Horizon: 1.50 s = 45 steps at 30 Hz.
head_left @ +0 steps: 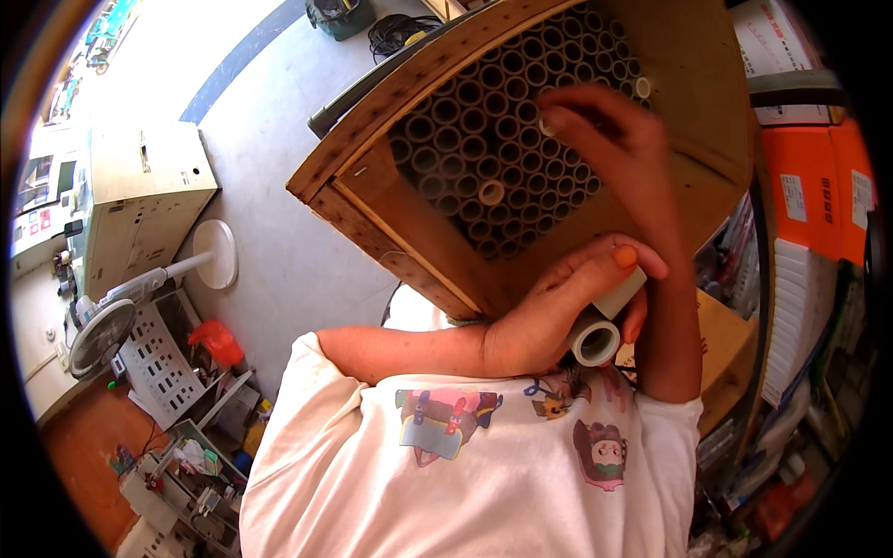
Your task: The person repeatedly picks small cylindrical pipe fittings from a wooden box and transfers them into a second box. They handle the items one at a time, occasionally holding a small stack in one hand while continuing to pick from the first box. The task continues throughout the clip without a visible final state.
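My left hand (577, 293) is closed around a pale plastic pipe (621, 294), holding it in front of my shirt. The pipe's thick-walled open end points down towards me. Beyond it my right hand (619, 130) reaches over a wooden box (358, 177) lined with cardboard. The thumb and forefinger come together in a pinch above the pipe ends; a small pale spot shows at the tips, too small to name. Many grey pipes (473, 121) stand packed in the box, open ends up. One cream-coloured pipe end (491, 192) stands out among them.
At the left are a cream cabinet (139, 195), a fan (102, 337) and a red plastic bag (216, 342). Orange boxes (809, 191) and stacked goods line the right side. Behind my right arm sits a cardboard box (726, 344). A coiled black cable (400, 37) lies beyond the wooden box.
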Motion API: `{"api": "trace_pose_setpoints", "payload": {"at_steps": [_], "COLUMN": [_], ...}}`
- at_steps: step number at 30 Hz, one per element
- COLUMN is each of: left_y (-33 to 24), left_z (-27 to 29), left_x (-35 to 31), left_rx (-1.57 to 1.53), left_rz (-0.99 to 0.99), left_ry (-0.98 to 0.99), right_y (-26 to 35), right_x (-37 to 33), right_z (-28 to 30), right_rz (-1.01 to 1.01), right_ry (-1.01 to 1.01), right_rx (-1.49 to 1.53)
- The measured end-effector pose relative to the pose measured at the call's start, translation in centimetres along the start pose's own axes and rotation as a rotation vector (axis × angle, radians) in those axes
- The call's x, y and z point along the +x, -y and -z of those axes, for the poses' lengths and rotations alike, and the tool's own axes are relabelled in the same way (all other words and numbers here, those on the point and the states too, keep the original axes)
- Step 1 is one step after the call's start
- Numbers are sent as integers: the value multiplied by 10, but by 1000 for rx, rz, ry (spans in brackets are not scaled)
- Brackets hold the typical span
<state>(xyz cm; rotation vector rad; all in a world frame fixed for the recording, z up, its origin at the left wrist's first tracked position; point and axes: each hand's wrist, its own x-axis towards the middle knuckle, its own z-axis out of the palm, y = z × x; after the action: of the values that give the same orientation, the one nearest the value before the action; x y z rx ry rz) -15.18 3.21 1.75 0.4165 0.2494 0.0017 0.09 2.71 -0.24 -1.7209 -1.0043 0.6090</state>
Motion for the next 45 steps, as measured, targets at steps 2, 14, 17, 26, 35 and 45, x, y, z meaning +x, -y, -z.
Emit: {"api": "trace_pose_setpoints", "payload": {"at_steps": [2, 14, 17, 26, 35, 45], "left_y": [3, 10, 13, 14, 11, 10], "left_z": [-1, 4, 5, 7, 6, 4], "left_x": [1, 4, 6, 7, 6, 6], "left_rx": [17, 24, 24, 61, 107, 157], "left_rz": [-10, 34, -1, -9, -16, 68], "left_ry": [-62, -141, -148, -141, -150, -90], "right_y": [13, 57, 53, 59, 59, -61], "right_x": [-25, -134, -141, -144, -145, -80], "right_z": [23, 39, 38, 36, 54, 120], "right_rz": [-105, 117, 111, 156, 172, -207], "right_ry": [-130, -48, -22, -55, -178, -361], "right_rx": [71, -94, -151, -331, -132, -456]}}
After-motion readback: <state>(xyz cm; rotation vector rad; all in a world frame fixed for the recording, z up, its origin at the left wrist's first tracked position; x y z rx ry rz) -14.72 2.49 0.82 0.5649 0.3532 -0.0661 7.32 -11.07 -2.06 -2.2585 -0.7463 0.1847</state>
